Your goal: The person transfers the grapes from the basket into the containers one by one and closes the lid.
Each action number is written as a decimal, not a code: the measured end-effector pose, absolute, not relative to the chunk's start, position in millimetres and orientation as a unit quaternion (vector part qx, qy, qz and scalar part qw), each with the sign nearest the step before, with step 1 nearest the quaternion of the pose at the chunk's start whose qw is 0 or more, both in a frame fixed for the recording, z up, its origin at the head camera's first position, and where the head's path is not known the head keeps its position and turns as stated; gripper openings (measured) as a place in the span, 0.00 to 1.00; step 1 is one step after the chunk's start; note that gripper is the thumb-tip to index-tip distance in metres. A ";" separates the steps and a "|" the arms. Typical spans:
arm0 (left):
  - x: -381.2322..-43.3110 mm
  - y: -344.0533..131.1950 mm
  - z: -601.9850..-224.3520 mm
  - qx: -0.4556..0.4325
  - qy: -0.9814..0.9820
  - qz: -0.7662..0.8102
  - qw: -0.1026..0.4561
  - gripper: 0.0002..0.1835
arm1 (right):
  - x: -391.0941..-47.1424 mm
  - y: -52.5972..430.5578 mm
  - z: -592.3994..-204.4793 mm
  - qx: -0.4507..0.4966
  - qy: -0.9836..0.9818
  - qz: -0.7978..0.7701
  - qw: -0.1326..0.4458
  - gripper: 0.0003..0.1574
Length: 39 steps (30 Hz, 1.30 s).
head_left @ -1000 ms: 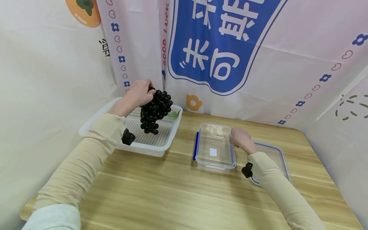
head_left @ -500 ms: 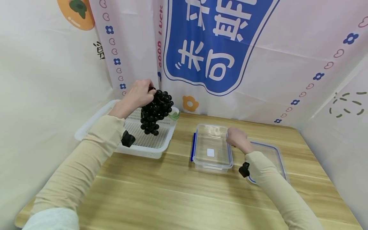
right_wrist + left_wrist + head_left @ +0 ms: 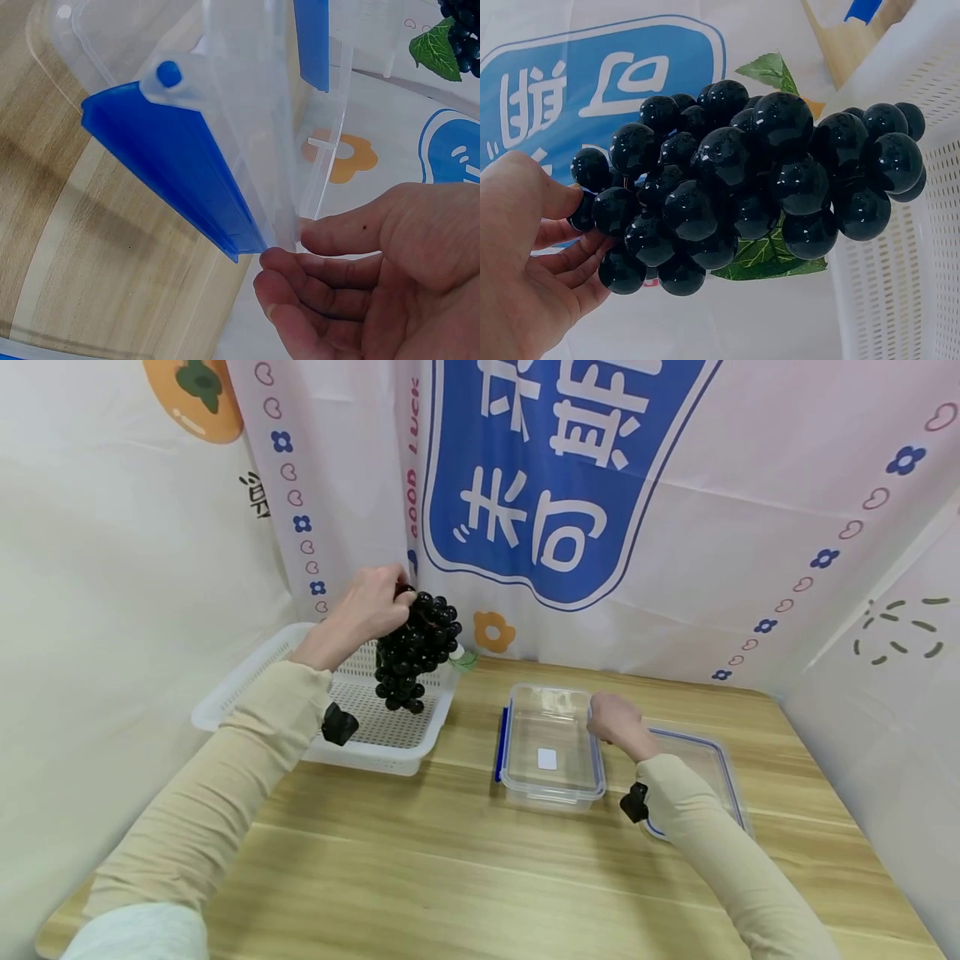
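Observation:
My left hand (image 3: 375, 606) grips the top end of a bunch of black grapes (image 3: 417, 647), which hangs above the white perforated basket (image 3: 386, 753). In the left wrist view, thumb and fingers close round the bunch's end, and green leaves (image 3: 769, 259) show behind the berries. At the right rim of a clear plastic food container (image 3: 555, 795) is my right hand (image 3: 615, 720). Its thumb and fingertips pinch the rim beside a blue locking flap (image 3: 169, 169) in the right wrist view. The container stands without its lid and holds nothing but a small white label at its bottom.
A clear lid with a blue seal (image 3: 705, 756) lies on the wooden table (image 3: 450, 877) right of the container, partly behind the right forearm. A printed white cloth (image 3: 697, 577) hangs along the table's back edge, with pale walls at both sides.
My left hand has moved a little to the right with the grapes, relative to the basket. The right hand stays at the container's rim. The head view has shifted slightly.

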State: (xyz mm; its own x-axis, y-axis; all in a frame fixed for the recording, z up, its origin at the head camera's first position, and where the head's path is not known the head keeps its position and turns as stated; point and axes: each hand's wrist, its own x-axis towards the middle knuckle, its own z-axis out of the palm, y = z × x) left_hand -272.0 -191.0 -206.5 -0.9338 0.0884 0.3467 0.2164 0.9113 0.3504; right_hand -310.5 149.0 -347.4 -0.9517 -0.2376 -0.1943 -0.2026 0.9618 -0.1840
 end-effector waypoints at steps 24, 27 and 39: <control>-273.4 -164.2 -204.8 -0.108 -0.962 -0.189 0.164 0.11 | -310.6 148.3 -350.7 -0.114 0.984 -0.086 0.110 0.16; -273.8 -162.6 -204.7 -0.109 -0.961 -0.192 0.166 0.11 | -310.6 148.5 -350.3 -0.117 0.983 -0.087 0.108 0.15; -272.6 -151.8 -201.2 -0.134 -0.955 -0.187 0.184 0.10 | -313.7 148.8 -350.3 -0.113 0.984 -0.083 0.109 0.14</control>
State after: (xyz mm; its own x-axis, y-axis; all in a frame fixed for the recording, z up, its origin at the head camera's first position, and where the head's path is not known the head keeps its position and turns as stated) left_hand -272.6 -151.8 -201.2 -0.8961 0.1873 0.4025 0.3254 0.8939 0.3085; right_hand -313.7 148.8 -350.3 -0.9506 -0.2412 -0.1954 -0.2050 0.9604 -0.1886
